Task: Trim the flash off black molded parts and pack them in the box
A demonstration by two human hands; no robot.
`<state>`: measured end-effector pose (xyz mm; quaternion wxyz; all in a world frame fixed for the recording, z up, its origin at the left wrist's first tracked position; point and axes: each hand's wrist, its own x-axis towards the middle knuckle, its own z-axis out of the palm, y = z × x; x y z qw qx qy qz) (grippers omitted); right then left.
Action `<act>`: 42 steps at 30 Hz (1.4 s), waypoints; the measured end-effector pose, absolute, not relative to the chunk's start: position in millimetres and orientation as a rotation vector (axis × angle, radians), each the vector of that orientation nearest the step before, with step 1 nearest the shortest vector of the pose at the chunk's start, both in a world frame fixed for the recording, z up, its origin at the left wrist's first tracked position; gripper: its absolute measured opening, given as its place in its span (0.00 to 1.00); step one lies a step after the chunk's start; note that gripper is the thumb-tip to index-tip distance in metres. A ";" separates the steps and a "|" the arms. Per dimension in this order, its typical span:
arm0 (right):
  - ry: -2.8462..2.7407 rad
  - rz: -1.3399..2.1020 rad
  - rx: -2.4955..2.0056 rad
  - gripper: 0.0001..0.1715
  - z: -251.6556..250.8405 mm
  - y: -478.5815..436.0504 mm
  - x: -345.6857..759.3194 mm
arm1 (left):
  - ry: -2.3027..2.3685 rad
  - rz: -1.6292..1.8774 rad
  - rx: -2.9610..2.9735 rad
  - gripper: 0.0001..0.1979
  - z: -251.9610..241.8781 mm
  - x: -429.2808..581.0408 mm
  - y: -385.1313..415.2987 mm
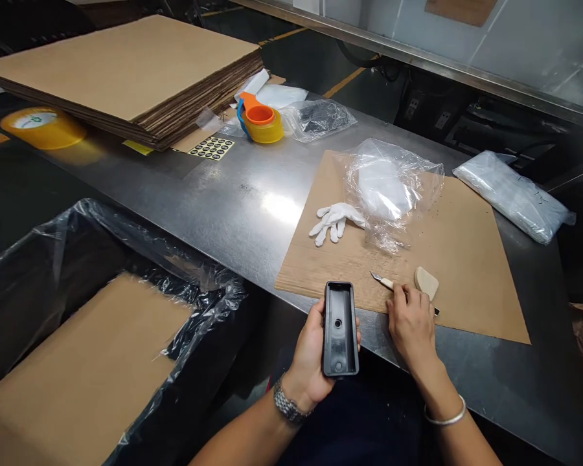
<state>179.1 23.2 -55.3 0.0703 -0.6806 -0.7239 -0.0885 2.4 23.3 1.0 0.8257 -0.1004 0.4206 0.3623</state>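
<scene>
My left hand [313,353] is wrapped round a black plastic housing [339,349], a long hollow tray-like part with a small round hole in its floor. It is held in front of the table edge with the open side facing me. My right hand [414,323] rests on the cardboard sheet [471,259], fingers curled over a craft knife [385,281]. The blade points left, and the dark end of the handle shows right of my fingers; the middle is hidden. Just beyond those fingers sits a beige block [426,283], perhaps an eraser or sponge.
On the metal table [214,200] lie a white glove [337,220], a clear plastic bag [388,188], a wrapped bundle [512,194], an orange tape dispenser [260,116] and a sticker sheet [212,148]. Stacked cardboard [140,71] stands back left. A plastic-lined box [92,213] is lower left.
</scene>
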 end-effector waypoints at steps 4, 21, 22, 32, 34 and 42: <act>-2.221 -0.339 -2.061 0.12 -54.3 31.5 184.6 | 0.890 0.775 -0.217 0.21 0.2 2.3 23.7; -2.184 0.262 -1.693 0.14 -3.3 -18.4 174.4 | 0.925 0.986 -0.155 0.27 3.1 -2.9 25.9; -2.228 0.354 -1.633 0.14 4.3 -24.3 171.9 | 0.933 0.998 -0.153 0.27 3.2 -3.1 25.5; -2.553 0.105 -1.454 0.16 25.6 -55.2 159.4 | 0.965 1.112 -0.069 0.27 8.1 -1.3 21.9; -2.578 0.018 -1.451 0.16 28.3 -57.0 158.5 | 0.983 1.135 -0.058 0.26 9.5 -0.8 21.2; -2.611 -0.115 -1.466 0.17 30.7 -55.7 153.7 | 1.002 1.184 -0.020 0.26 10.8 0.1 20.2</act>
